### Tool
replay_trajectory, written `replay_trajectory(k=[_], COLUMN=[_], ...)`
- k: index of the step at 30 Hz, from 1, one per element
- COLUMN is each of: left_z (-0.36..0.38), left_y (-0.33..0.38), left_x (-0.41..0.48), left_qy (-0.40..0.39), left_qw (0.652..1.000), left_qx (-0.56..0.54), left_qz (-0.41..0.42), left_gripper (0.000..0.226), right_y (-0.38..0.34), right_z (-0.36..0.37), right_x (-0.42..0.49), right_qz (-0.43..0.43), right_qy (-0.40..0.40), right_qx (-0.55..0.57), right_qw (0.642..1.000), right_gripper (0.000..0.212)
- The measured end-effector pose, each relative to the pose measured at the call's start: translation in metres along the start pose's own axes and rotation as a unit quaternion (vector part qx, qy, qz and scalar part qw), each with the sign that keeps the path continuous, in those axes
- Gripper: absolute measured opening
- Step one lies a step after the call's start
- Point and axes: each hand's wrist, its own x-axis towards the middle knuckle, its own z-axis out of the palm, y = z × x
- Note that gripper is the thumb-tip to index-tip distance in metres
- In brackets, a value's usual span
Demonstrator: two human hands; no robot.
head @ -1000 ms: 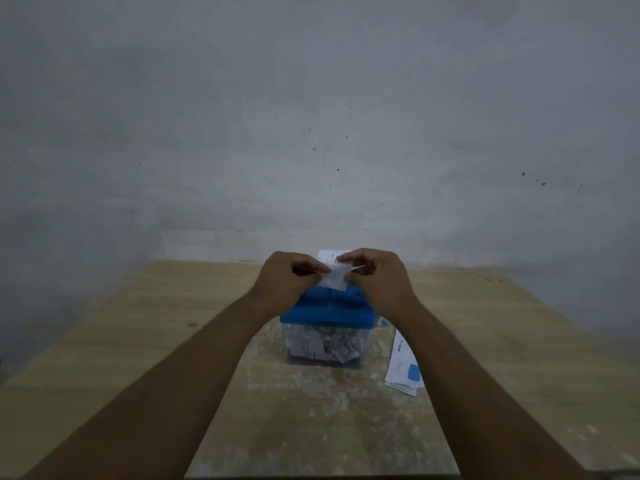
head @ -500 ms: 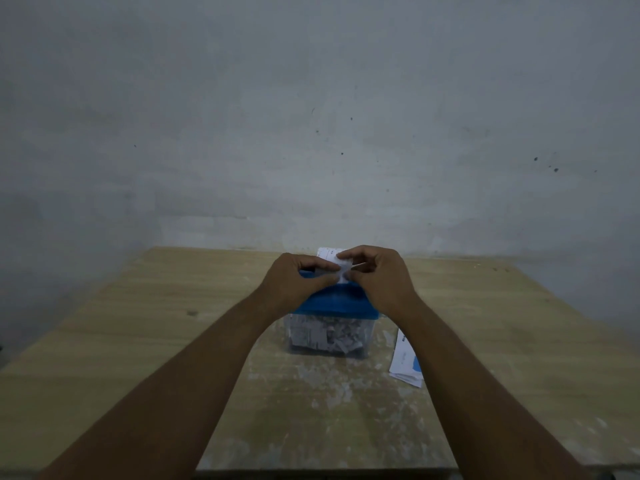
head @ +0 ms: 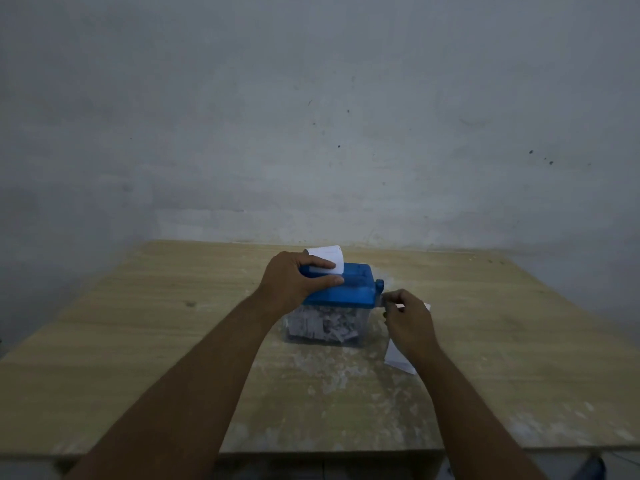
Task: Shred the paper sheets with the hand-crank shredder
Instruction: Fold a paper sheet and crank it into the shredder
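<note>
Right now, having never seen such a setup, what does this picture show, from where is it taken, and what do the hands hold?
The camera sits on a person's head and looks down at their arms. On the pale wooden table stands a hand-crank shredder with a blue plastic top over a clear bin of paper shreds. The left hand grips the top; a white paper sheet stands in its slot. The right hand seems to pinch the blue crank. More white sheets lie beside the shredder.

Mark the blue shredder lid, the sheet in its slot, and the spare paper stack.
blue shredder lid [head: 346, 296]: head view, front face.
sheet [head: 325, 253]: head view, top part above the slot.
spare paper stack [head: 398, 361]: head view, visible near corner.
</note>
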Motion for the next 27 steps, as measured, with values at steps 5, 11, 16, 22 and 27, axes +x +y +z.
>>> replay_trajectory(k=[5,11,16,22,27], left_z=[0.001,0.002,0.0,-0.001,-0.003], left_y=[0.002,0.003,0.004,0.004,0.003], left_x=[-0.002,-0.003,0.0,0.006,0.009], left_qy=[0.004,0.006,-0.028,-0.044,-0.053], left_qw=[1.0,1.0,1.0,0.999,0.999], left_qx=[-0.009,-0.016,-0.014,-0.004,0.0], left_qz=[0.002,0.004,-0.002,-0.017,-0.008], left_gripper=[0.027,0.023,0.007,0.013,0.015], right_y=[0.003,-0.002,-0.036,-0.059,-0.068], right_z=[-0.004,-0.017,-0.04,-0.049,-0.048], right_x=[-0.013,-0.037,-0.039,-0.009,0.022], right_qz=[-0.004,-0.007,-0.055,-0.048,-0.074], right_qy=[-0.016,0.003,0.025,0.01,0.002], right_qx=[0.024,0.118,0.16,0.117,0.085], right_qw=[1.0,0.993,0.985,0.992,0.994], right_gripper=[0.012,0.014,0.007,0.01,0.014])
